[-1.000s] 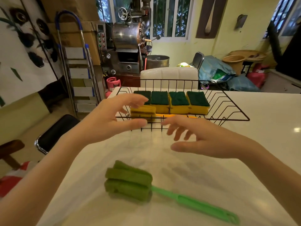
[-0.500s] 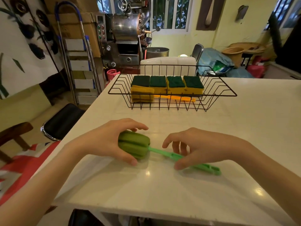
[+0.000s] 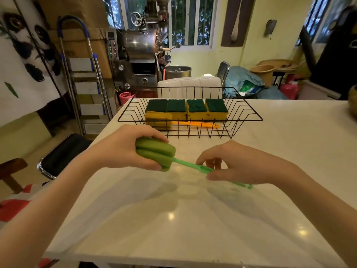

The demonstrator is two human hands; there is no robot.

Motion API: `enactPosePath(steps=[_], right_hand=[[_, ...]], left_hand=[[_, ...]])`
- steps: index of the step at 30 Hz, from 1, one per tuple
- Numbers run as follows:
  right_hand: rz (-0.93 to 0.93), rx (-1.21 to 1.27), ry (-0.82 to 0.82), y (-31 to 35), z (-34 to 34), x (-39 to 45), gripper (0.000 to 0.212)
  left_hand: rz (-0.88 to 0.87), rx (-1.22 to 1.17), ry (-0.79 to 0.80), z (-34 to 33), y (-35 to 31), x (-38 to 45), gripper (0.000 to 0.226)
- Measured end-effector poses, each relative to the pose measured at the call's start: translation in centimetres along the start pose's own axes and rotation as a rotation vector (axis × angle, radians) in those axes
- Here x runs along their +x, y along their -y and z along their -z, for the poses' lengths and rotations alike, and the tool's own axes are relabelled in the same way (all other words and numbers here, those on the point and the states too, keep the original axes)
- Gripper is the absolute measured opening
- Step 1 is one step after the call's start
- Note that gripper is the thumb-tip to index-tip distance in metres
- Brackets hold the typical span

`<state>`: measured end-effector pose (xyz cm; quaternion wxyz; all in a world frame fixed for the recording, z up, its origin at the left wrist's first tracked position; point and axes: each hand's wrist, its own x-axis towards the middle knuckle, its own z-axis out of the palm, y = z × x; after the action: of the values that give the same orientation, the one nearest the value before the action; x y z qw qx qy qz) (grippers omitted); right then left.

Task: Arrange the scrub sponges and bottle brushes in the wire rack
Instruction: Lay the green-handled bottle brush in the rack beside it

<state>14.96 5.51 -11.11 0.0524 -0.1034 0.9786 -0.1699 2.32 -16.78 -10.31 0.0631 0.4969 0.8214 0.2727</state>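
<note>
A green bottle brush point(image 3: 156, 154) with a sponge head and a thin green handle is lifted just above the white table point(image 3: 193, 219). My left hand point(image 3: 119, 149) grips its sponge head. My right hand point(image 3: 237, 165) pinches the handle near its middle. Behind them stands the black wire rack point(image 3: 249, 115). Inside it, several yellow scrub sponges with dark green tops point(image 3: 195, 109) stand in a row. An orange bottle brush point(image 3: 195, 124) lies in front of them, its yellow sponge head at the left.
A black stool point(image 3: 61, 153) stands left of the table. A white chair back point(image 3: 189, 86) rises behind the rack. A stepladder point(image 3: 85, 78), a metal roasting machine point(image 3: 143, 55) and bags fill the room behind.
My hands came back from the rack to the green bottle brush, took hold of its head and handle, and raised it off the table toward the rack.
</note>
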Motion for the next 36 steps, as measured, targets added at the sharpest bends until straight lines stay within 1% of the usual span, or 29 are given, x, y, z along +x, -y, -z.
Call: enactPosePath(steps=[4,7,8,10,12,14,15,16,17,18,20,22,24,27,29,31,33,34,35,36], right_hand=[[0.024,-0.009,-0.098,-0.3,2.0,0.5,0.029],[0.039,0.022,-0.165,-0.8,3.6,1.3,0.028],[0.040,0.052,-0.185,-1.1,4.1,1.6,0.027],[0.051,0.135,-0.226,-1.7,5.1,2.2,0.024],[0.058,0.309,-0.262,-2.5,5.7,2.8,0.022],[0.061,0.586,-0.311,-3.2,6.1,3.6,0.023],[0.060,0.719,-0.343,-3.5,6.2,4.1,0.023],[0.059,0.831,-0.382,-3.8,6.3,4.6,0.024],[0.061,0.926,-0.424,-4.0,6.4,5.2,0.023],[0.069,1.014,-0.465,-4.2,6.5,5.7,0.022],[0.084,1.162,-0.538,-4.5,6.7,6.9,0.024],[0.093,1.231,-0.607,-4.6,6.7,7.9,0.024],[0.097,1.244,-0.653,-4.6,6.6,8.8,0.022],[0.089,1.198,-0.686,-4.5,6.3,9.7,0.022],[0.049,1.065,-0.675,-4.5,6.4,9.9,0.023],[-0.032,0.814,-0.595,-4.6,7.0,9.6,0.017],[-0.060,0.635,-0.405,-5.0,7.8,8.8,0.012],[-0.034,0.596,-0.332,-5.1,8.3,8.3,0.012],[0.007,0.573,-0.311,-5.3,8.8,7.9,0.013],[0.046,0.548,-0.340,-5.6,9.3,7.6,0.015]], left_hand=[[-0.035,-0.012,-0.020,2.6,-1.3,1.8,0.055],[-0.082,-0.029,-0.072,4.5,-1.9,3.6,0.059],[-0.092,-0.083,-0.101,5.1,-1.9,4.1,0.060],[-0.120,-0.288,-0.167,6.2,-1.8,5.1,0.060],[-0.153,-0.494,-0.245,6.6,-1.3,6.4,0.060],[-0.109,-0.696,-0.322,6.4,-0.6,8.2,0.057],[-0.061,-0.752,-0.345,5.9,-0.3,9.1,0.055],[-0.014,-0.735,-0.350,5.3,-0.1,9.8,0.055],[0.021,-0.680,-0.319,4.5,0.2,10.4,0.058],[0.048,-0.646,-0.257,3.7,0.5,10.8,0.063],[0.104,-0.663,-0.083,2.4,0.7,11.5,0.067],[0.100,-0.733,0.063,1.4,0.6,12.2,0.056],[0.091,-0.806,0.114,1.0,0.4,12.8,0.039],[0.108,-0.800,0.064,1.0,0.8,13.6,0.025],[0.129,-0.741,0.034,1.4,1.4,14.1,0.017],[0.141,-0.646,0.028,2.1,2.1,14.3,0.016],[0.136,-0.496,0.031,2.9,2.9,14.5,0.015],[0.127,-0.410,0.034,3.2,3.3,14.6,0.015],[0.115,-0.325,0.041,3.5,3.7,14.7,0.014],[0.105,-0.245,0.055,3.8,4.1,14.8,0.014]])
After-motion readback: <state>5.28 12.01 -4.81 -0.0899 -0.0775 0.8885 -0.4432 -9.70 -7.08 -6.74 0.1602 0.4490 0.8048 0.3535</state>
